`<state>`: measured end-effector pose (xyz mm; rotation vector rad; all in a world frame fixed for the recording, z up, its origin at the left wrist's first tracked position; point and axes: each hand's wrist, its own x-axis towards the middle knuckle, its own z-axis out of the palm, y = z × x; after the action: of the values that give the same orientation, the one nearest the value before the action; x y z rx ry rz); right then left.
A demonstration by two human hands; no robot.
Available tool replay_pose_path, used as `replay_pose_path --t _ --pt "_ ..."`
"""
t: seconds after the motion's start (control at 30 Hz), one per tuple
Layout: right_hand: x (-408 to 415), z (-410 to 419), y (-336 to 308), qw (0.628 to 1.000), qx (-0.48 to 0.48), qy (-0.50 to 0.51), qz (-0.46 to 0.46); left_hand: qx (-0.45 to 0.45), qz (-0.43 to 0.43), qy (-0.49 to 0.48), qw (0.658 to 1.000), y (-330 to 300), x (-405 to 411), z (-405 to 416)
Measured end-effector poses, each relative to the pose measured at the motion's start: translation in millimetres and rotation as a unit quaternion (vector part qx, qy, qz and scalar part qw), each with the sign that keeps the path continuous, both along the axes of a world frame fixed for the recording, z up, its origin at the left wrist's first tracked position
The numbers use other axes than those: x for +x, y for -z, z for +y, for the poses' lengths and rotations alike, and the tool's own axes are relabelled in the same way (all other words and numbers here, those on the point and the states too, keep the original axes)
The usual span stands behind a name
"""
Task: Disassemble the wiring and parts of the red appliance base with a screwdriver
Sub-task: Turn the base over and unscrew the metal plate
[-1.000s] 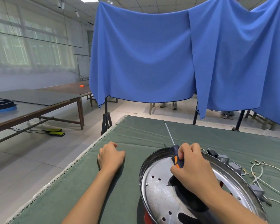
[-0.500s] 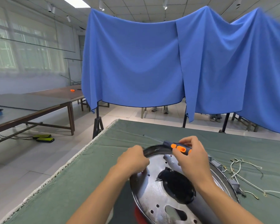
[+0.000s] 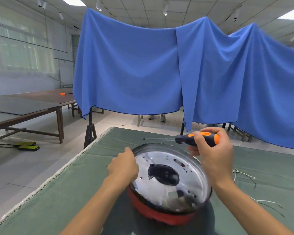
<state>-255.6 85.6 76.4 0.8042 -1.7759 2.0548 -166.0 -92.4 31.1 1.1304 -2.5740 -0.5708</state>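
The red appliance base [image 3: 159,212] sits on the green table cover, its shiny metal plate [image 3: 166,175] facing up with a dark opening in the middle. My left hand [image 3: 124,165] grips the plate's left rim. My right hand [image 3: 212,155] holds the black and orange screwdriver [image 3: 193,139] above the plate's far right edge. The screwdriver lies level, its thin shaft pointing left. The plate looks blurred from motion.
Loose white wires [image 3: 244,175] lie on the green cover [image 3: 66,192] to the right of the base. The table's left edge runs close to my left arm. Blue cloth [image 3: 159,68] hangs behind the table. Other tables [image 3: 24,109] stand at the left.
My left hand moved from the cover onto the plate's left rim. My right hand lifted the screwdriver off the plate and turned it level. The camera view tilted down.
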Motion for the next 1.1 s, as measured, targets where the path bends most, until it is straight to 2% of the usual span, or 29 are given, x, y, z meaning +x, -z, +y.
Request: replay_pose_path --t 0.1,0.2,0.3,0.4,0.5,0.57,0.63,0.8,0.87,0.9,1.0,1.1 --pt "2.3 -0.6 -4.5 1.000 -0.003 0.010 0.030 0.032 -0.061 0.015 0.998 -2.6 4.0 6.0" --pt "4.6 -0.8 -2.9 0.999 -0.007 0.012 0.042 -0.029 -0.064 -0.001 0.998 -9.1 7.2 8.2" --pt "4.1 0.3 2.4 0.999 -0.019 0.019 0.040 -0.033 0.001 0.004 0.999 -0.1 0.6 2.3" --pt "2.6 1.7 8.6 0.999 -0.038 0.020 0.023 0.083 0.091 0.068 0.990 12.4 -5.2 -3.6" --pt "-0.1 2.5 15.0 0.997 -0.073 0.007 -0.017 0.109 0.138 0.090 0.980 13.0 -3.9 -8.8" --pt "-2.3 2.1 23.0 0.995 -0.088 -0.009 -0.049 0.084 0.118 0.101 0.984 12.1 -2.7 -8.2" --pt "-5.5 1.5 33.6 0.994 -0.084 -0.025 -0.069 0.051 0.061 0.093 0.992 8.0 -1.9 -4.8" --pt "-21.6 9.5 43.3 0.980 -0.114 -0.088 -0.140 -0.066 -0.080 -0.020 0.994 -11.2 5.4 -1.9" --pt "-25.4 12.3 41.9 0.973 -0.098 -0.136 -0.160 -0.104 -0.071 -0.015 0.992 -11.0 -0.1 -5.5" --pt "-25.9 12.6 41.2 0.970 -0.089 -0.155 -0.165 -0.093 -0.045 0.010 0.995 -8.9 -6.0 -7.4" --pt "-23.5 12.4 42.4 0.967 -0.067 -0.185 -0.161 0.010 0.024 0.101 0.995 -0.2 -24.2 -7.0" --pt "-19.8 12.0 39.5 0.969 -0.054 -0.193 -0.143 -0.019 0.023 0.112 0.993 6.4 -29.5 -6.2"
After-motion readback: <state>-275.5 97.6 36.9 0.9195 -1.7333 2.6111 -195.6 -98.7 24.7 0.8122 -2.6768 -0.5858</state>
